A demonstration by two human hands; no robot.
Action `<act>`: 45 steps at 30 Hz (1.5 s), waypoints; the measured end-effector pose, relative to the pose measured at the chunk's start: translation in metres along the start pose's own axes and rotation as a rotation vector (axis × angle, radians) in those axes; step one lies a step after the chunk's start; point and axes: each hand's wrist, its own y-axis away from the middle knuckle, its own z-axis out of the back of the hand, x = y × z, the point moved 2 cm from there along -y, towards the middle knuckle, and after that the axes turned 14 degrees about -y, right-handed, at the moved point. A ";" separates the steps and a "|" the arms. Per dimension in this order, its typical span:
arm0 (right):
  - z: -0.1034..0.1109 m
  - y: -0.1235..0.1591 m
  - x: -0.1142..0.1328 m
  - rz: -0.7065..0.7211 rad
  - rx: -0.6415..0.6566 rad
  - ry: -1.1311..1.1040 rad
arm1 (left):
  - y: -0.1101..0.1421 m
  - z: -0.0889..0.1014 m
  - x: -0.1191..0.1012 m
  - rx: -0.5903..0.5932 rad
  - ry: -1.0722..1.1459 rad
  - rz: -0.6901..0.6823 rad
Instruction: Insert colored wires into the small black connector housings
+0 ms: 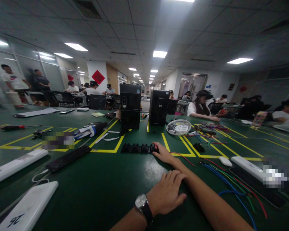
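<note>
My right hand [164,154] reaches to the right end of a row of black plastic blocks [137,148], which look like terminal blocks. Its fingertips are pinched on a thin red wire [184,156], whose tail runs out to the right over the mat. Whether the wire's end sits inside a block is too small to tell. My left hand [168,192], with a watch [141,201] on its wrist, hangs palm down beside my right forearm. Its fingers are stretched out towards that forearm, and it holds nothing.
Two black computer towers [130,107] stand behind the blocks. A white basket [178,127] is to their right. Blue, green and red wires [227,178] lie at right. White power banks [30,207] and a screwdriver [14,127] are at left. A co-worker [202,107] sits across the table.
</note>
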 end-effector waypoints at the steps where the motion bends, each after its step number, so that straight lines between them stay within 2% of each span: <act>1: 0.000 0.000 0.000 0.006 0.001 -0.006 | 0.000 0.000 0.000 0.001 -0.002 0.002; 28: -0.002 0.000 -0.002 0.016 -0.027 -0.018 | -0.001 -0.004 0.002 -0.020 0.013 -0.002; 31: 0.005 0.000 0.003 0.001 -0.113 0.012 | -0.001 -0.004 0.002 -0.032 0.027 -0.008; 33: 0.018 0.001 0.011 -0.029 -0.245 0.044 | -0.001 -0.002 0.003 -0.059 0.043 0.003; 37: 0.064 0.005 0.040 -0.082 -0.610 0.041 | -0.002 0.006 0.011 -0.225 0.051 0.157; 39: 0.085 0.004 0.061 -0.089 -0.688 -0.138 | -0.002 0.009 0.010 -0.300 -0.009 0.196; 40: 0.092 0.001 0.074 -0.095 -0.668 -0.288 | -0.002 0.009 0.006 -0.295 -0.066 0.135; 42: 0.094 -0.011 0.100 -0.133 -0.524 -0.646 | -0.003 0.005 -0.010 -0.208 -0.191 -0.117; 44: 0.079 -0.030 0.130 -0.221 -0.326 -0.991 | -0.002 -0.002 -0.034 -0.093 -0.268 -0.396; 45: 0.065 -0.040 0.145 -0.282 -0.242 -1.142 | 0.000 -0.006 -0.047 -0.059 -0.284 -0.485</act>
